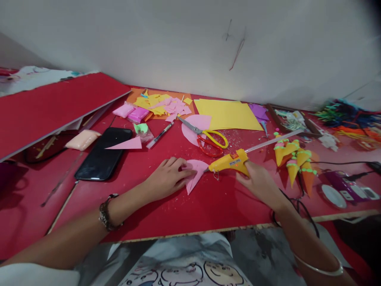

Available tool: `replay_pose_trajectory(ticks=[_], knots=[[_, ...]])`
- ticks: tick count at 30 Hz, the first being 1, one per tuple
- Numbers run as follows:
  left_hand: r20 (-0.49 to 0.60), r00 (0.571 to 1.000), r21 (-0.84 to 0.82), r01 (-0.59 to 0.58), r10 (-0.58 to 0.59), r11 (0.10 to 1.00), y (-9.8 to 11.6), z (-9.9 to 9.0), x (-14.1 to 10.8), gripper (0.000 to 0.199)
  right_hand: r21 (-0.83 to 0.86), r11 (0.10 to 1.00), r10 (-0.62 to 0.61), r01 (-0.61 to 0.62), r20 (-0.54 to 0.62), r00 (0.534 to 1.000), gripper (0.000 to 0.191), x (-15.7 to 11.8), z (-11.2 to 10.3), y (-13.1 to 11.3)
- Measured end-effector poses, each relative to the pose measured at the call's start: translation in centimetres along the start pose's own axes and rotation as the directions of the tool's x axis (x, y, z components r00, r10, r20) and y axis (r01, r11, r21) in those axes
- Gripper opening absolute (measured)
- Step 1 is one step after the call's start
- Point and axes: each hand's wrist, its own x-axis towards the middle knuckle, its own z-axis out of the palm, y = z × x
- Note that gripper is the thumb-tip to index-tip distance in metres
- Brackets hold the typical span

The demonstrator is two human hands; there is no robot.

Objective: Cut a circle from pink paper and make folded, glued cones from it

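Observation:
A pink paper piece (195, 171), folded or overlapped to a point at the bottom, lies on the red table in front of me. My left hand (171, 176) is on its left side, with thumb and fingers closed on the paper. My right hand (258, 180) is wrapped round the handle of a yellow hot glue gun (228, 162), whose nozzle meets the paper's right edge. A clear glue stick (272, 141) sticks out of the gun's back. Just beyond lie scissors (208, 137) with yellow and red handles, partly over a rounded pink paper (188, 129).
A black phone (102, 157), a pink paper triangle (126, 143) and a pen (160, 135) lie left. Yellow sheets (228, 115) and paper scraps (166, 104) lie at the back. Small paper cones (293, 159), a purple power strip (345, 186) and black cable (300, 206) are right.

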Motion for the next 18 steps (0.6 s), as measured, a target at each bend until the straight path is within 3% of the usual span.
replay_pose_trajectory(ticks=[9, 18], knots=[[0.019, 1.0, -0.009, 0.016, -0.016, 1.0, -0.03, 0.12, 0.01, 0.032, -0.024, 1.0, -0.009, 0.01, 0.042, 0.999, 0.006, 0.01, -0.28, -0.01], [0.016, 1.0, -0.015, 0.022, -0.022, 1.0, 0.08, -0.03, 0.03, 0.032, -0.098, 0.995, 0.0, 0.001, 0.011, 1.0, 0.008, 0.0, -0.51, 0.15]])
